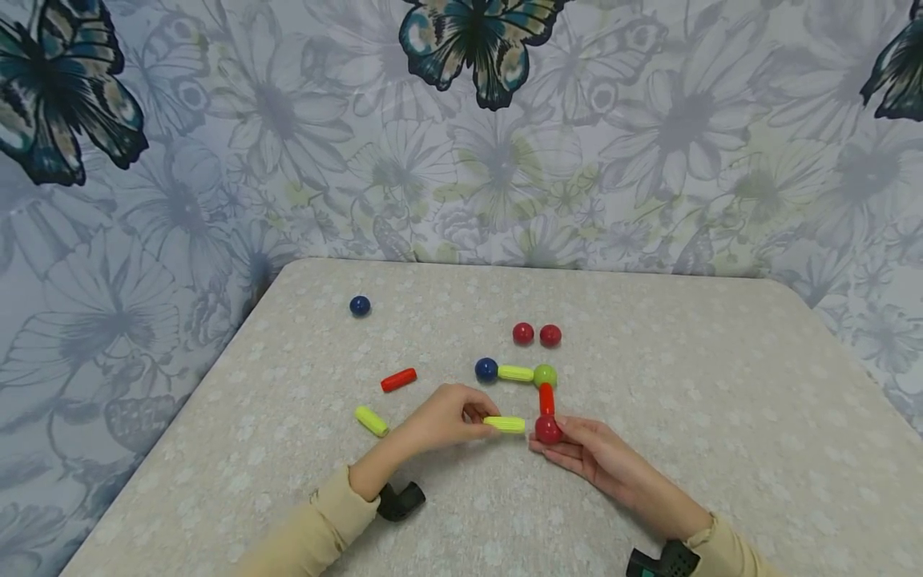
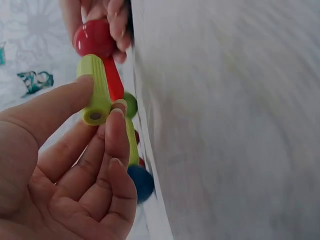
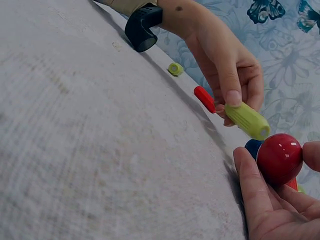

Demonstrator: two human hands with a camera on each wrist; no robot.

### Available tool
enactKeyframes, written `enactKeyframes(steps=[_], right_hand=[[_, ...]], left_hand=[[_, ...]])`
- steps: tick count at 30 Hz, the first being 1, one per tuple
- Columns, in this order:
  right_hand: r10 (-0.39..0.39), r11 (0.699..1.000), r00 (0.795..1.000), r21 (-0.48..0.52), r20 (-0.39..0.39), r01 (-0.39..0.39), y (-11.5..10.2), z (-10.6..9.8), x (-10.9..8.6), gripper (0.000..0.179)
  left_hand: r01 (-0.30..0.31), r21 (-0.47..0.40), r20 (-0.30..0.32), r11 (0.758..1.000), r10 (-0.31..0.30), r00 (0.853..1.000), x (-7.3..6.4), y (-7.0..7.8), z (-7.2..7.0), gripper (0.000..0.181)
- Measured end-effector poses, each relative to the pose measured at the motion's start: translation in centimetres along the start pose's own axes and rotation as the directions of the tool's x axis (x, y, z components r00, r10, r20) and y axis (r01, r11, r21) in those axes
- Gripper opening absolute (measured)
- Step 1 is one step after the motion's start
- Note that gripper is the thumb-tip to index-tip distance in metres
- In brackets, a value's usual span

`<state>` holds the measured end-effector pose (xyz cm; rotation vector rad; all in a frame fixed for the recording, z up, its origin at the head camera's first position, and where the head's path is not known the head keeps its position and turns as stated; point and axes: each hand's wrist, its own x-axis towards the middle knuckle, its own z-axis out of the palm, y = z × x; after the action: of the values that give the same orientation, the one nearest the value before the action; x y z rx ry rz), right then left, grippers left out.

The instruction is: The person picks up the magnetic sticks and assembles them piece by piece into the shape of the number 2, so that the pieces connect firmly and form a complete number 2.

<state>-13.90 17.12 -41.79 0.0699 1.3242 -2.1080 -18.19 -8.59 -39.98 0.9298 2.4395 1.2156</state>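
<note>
My left hand [image 1: 445,418] pinches a ribbed yellow-green magnetic rod [image 1: 506,425] between thumb and fingers. A round grey disc shows in the end of this rod [image 2: 95,116] in the left wrist view. My right hand [image 1: 606,461] holds a glossy red ball [image 1: 548,429] between thumb and fingertips. In the head view, a small gap separates rod and ball. From the red ball a red rod [image 1: 546,399] runs to a green ball [image 1: 545,375]. Another yellow-green rod [image 1: 515,373] joins the green ball to a dark blue ball [image 1: 486,369].
Two loose red balls, one left [image 1: 522,333] and one right [image 1: 550,335], lie behind the joined pieces. A loose blue ball [image 1: 360,305] sits far left on the table [image 1: 721,385]. Left of my left hand lie a red rod [image 1: 399,380] and a yellow-green rod [image 1: 371,421].
</note>
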Motion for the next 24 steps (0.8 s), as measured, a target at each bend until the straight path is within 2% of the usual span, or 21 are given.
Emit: enactKeyframes(steps=[4,9,15,20,24], right_hand=[[-0.002,1.000,1.000,-0.008,-0.013,0.001,0.2,0.2,0.0,0.049],[-0.003,1.000,0.999,-0.003,-0.033,0.003,0.5,0.8,0.0,0.052],[-0.024,1.000,0.992,0.004,-0.124,0.025,0.9,1.8,0.0,0.056],[-0.036,0.999,0.984,0.021,-0.173,0.040,1.4,2.3,0.3,0.055],[-0.037,0.999,0.976,0.020,-0.216,0.042,1.7,2.6,0.5,0.053]], left_hand=[[-0.010,-0.022,0.007,1.000,0.010,1.000,0.3,0.5,1.0,0.010],[-0.009,-0.004,0.003,1.000,0.009,1.000,0.5,1.0,1.9,0.009],[-0.062,0.020,0.006,0.998,0.062,0.998,0.7,1.3,2.4,0.010],[-0.047,0.043,0.006,0.998,0.046,0.999,0.2,1.2,1.6,0.013],[-0.015,0.081,-0.041,0.997,0.018,0.999,-0.3,0.7,-0.7,0.016]])
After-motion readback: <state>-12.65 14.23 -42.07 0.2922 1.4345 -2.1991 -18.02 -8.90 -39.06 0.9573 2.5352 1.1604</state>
